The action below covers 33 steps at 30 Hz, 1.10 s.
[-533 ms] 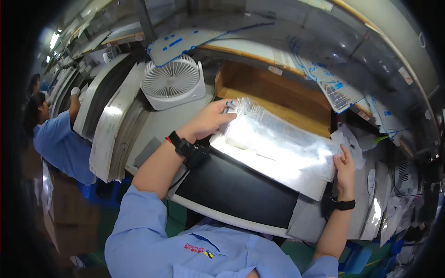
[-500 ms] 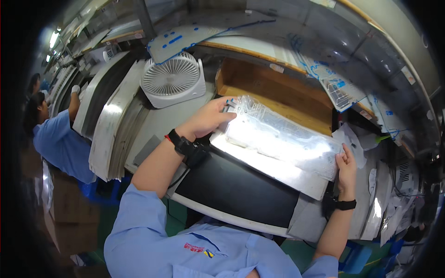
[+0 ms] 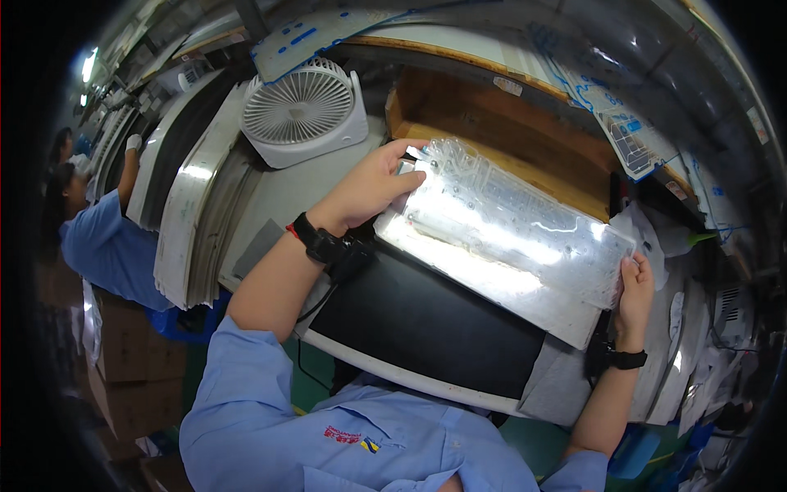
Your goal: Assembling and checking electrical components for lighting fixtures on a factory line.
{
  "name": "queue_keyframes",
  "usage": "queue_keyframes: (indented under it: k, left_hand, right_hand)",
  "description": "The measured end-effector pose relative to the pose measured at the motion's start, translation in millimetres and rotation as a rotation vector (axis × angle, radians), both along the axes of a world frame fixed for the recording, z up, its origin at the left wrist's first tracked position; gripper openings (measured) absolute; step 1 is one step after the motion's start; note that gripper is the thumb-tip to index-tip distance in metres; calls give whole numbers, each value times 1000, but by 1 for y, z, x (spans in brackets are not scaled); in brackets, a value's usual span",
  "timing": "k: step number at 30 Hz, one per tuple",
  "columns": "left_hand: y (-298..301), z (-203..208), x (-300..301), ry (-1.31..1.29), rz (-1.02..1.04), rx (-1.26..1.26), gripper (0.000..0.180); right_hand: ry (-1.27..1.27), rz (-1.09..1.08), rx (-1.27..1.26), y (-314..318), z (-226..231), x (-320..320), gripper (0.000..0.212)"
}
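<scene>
A clear, glossy plastic sheet point(image 3: 525, 221) with fine patterning and a ragged upper left end is stretched between my two hands. My left hand point(image 3: 375, 184) pinches its left end between thumb and fingers. The right end is gripped by my right hand point(image 3: 635, 297), thumb towards the front. Below the sheet, partly covered by it, lies a bright, light-reflecting panel point(image 3: 484, 283). I cannot tell whether the sheet touches this panel. Closer to me is a flat black surface point(image 3: 426, 332) on the bench.
A white fan point(image 3: 303, 111) stands at the back left beside stacked sheets point(image 3: 197, 197). Behind the plastic sheet is an open wooden box point(image 3: 492, 123). Patterned sheets with blue marks point(image 3: 631, 135) lie on the shelf above. At far left a person in blue point(image 3: 111, 246) is working.
The plastic sheet now looks flatter and shows more of its face. My right hand has shifted slightly right. The whole view has moved a little.
</scene>
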State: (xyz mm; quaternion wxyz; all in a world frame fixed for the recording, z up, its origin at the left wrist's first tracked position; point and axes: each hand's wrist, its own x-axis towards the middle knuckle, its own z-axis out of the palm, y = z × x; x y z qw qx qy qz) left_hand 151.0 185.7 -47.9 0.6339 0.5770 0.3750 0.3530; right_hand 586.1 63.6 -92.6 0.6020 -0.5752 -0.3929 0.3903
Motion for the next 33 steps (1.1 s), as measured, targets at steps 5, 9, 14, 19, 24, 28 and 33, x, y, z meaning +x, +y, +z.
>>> queue_keyframes:
  k: [5,9,14,19,24,28,33]
  left_hand:
    - [3,-7,-1,12,14,8,50]
    - [7,-12,-4,7,2,11,50]
    - [6,-15,-2,-43,6,4,48]
    - [6,-13,-4,-46,-12,17,48]
    - [5,-14,-4,-8,7,16,48]
    - [4,-14,-5,-15,-5,0,48]
    - [1,-9,-3,-35,-10,-15,48]
  right_hand:
    - [-22,-3,22,-1,-1,2,23]
    - [-60,-25,25,-1,1,-2,22]
    - [-78,-36,24,-1,3,-5,21]
    - [-70,-40,34,-1,1,-3,21]
    - [-79,-38,22,-3,1,0,20]
    - [-77,-35,34,-3,-1,-1,20]
    - [-80,-27,44,-2,4,-5,20]
